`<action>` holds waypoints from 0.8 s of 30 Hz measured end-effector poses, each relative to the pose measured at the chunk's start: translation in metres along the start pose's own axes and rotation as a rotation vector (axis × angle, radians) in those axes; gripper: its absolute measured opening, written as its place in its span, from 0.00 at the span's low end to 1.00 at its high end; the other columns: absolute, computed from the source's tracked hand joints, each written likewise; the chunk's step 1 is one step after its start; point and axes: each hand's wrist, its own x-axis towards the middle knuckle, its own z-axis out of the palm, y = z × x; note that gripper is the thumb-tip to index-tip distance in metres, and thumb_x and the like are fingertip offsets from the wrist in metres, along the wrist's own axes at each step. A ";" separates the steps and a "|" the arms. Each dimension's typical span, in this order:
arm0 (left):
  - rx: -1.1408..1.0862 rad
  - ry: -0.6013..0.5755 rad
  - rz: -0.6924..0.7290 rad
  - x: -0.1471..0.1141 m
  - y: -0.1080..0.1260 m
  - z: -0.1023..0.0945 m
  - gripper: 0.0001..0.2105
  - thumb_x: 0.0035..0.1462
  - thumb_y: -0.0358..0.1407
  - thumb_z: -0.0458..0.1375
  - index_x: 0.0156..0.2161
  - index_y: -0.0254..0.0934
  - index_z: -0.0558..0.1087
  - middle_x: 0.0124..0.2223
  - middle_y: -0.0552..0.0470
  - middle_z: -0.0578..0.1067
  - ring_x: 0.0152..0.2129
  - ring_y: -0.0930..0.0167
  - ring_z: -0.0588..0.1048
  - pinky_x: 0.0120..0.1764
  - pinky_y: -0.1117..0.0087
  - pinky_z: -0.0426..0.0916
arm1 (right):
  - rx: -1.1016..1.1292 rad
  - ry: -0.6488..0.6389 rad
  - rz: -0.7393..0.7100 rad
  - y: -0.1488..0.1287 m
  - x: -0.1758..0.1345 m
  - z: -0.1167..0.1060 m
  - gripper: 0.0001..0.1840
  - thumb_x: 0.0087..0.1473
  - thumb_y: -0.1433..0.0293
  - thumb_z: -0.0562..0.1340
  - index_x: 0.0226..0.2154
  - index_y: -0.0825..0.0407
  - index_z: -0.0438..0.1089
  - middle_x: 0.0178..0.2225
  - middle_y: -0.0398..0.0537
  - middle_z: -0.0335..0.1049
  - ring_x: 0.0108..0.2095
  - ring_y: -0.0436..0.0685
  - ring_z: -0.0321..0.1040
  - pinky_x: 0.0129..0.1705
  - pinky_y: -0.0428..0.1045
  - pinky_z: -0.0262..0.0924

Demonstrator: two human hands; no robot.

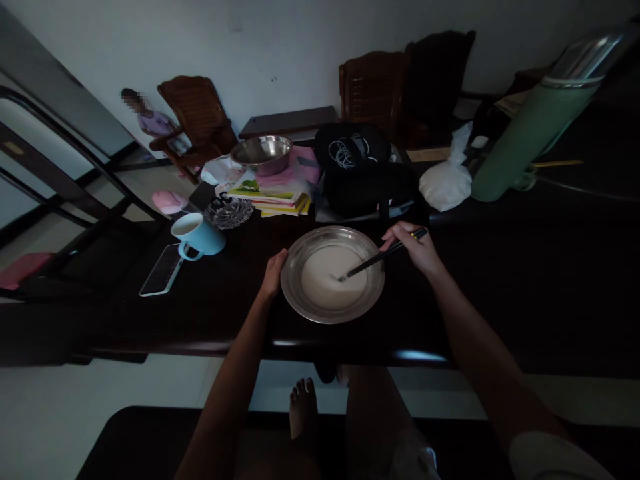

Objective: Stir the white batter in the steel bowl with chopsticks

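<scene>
Nearest to me, my two forearms run up from the lower edge of the view toward the dark bench (210, 320), and between them sits the metal bowl (333, 275), close to the near edge and almost dead centre. My left hand (273, 272) is curled against the bowl's left rim, fingers touching the metal and steadying it. My right hand (416, 248) is closed on the upper ends of a pair of dark chopsticks (380, 257), just past the bowl's right rim. The chopsticks' long axis slants from that hand, upper right, down and leftward across the rim, and their tips sit in the pale, smooth batter (330, 277) near its middle. So the bowl lies between both hands, the left one touching it and the right one reaching it only through the sticks. Farther left on the bench stand a blue mug (200, 235) and, just beside it, a flat phone (163, 270). Beyond the mug are a glass ashtray (230, 212), a stack of books (273, 197) and a second steel bowl (263, 153). Behind my bowl is a black bag (360, 167); to its right lie a white plastic sack (447, 180) and a tilted green flask (530, 133). A person (150, 120) sits far off by the wall.
</scene>
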 end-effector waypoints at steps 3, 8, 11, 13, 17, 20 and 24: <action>-0.030 -0.007 -0.009 -0.001 0.002 0.001 0.21 0.52 0.53 0.62 0.22 0.37 0.69 0.21 0.56 0.68 0.21 0.73 0.64 0.25 0.71 0.62 | -0.001 -0.074 0.002 -0.001 0.000 0.002 0.25 0.56 0.45 0.62 0.28 0.49 0.77 0.24 0.46 0.79 0.29 0.56 0.76 0.37 0.52 0.69; -0.039 -0.004 0.001 -0.002 0.003 0.002 0.20 0.53 0.52 0.61 0.23 0.37 0.70 0.22 0.55 0.69 0.21 0.73 0.65 0.25 0.71 0.62 | -0.037 -0.006 -0.006 -0.002 0.001 -0.001 0.26 0.55 0.44 0.61 0.27 0.49 0.76 0.25 0.46 0.79 0.30 0.57 0.77 0.40 0.53 0.69; -0.044 -0.013 -0.006 -0.002 0.004 0.002 0.21 0.51 0.53 0.62 0.22 0.37 0.69 0.21 0.56 0.67 0.20 0.74 0.63 0.25 0.72 0.62 | -0.001 -0.022 0.016 -0.002 0.000 -0.001 0.26 0.55 0.44 0.61 0.28 0.50 0.76 0.22 0.46 0.78 0.26 0.56 0.75 0.36 0.52 0.69; -0.046 -0.022 -0.020 -0.003 0.005 0.003 0.21 0.51 0.53 0.62 0.21 0.37 0.67 0.21 0.57 0.66 0.20 0.74 0.62 0.25 0.72 0.60 | -0.005 -0.095 0.001 -0.003 0.000 0.001 0.26 0.56 0.44 0.61 0.28 0.49 0.77 0.25 0.46 0.79 0.29 0.57 0.76 0.38 0.52 0.69; -0.049 -0.018 -0.024 -0.004 0.008 0.004 0.21 0.51 0.54 0.61 0.22 0.37 0.68 0.21 0.57 0.66 0.20 0.74 0.62 0.24 0.72 0.59 | -0.047 -0.074 -0.035 -0.003 -0.001 0.002 0.25 0.56 0.45 0.61 0.27 0.49 0.77 0.28 0.47 0.80 0.34 0.57 0.77 0.43 0.53 0.69; -0.043 -0.007 -0.018 -0.005 0.010 0.005 0.22 0.50 0.54 0.62 0.21 0.37 0.67 0.21 0.57 0.65 0.20 0.74 0.62 0.24 0.72 0.60 | -0.019 -0.023 -0.001 -0.003 0.000 0.000 0.25 0.56 0.45 0.61 0.28 0.50 0.77 0.24 0.46 0.79 0.28 0.56 0.76 0.38 0.52 0.69; -0.031 -0.002 -0.012 -0.005 0.010 0.005 0.21 0.52 0.53 0.62 0.21 0.38 0.67 0.21 0.56 0.66 0.21 0.73 0.63 0.25 0.71 0.61 | -0.023 -0.116 -0.013 -0.003 0.000 0.001 0.25 0.56 0.45 0.61 0.28 0.49 0.77 0.26 0.47 0.80 0.31 0.57 0.77 0.40 0.52 0.69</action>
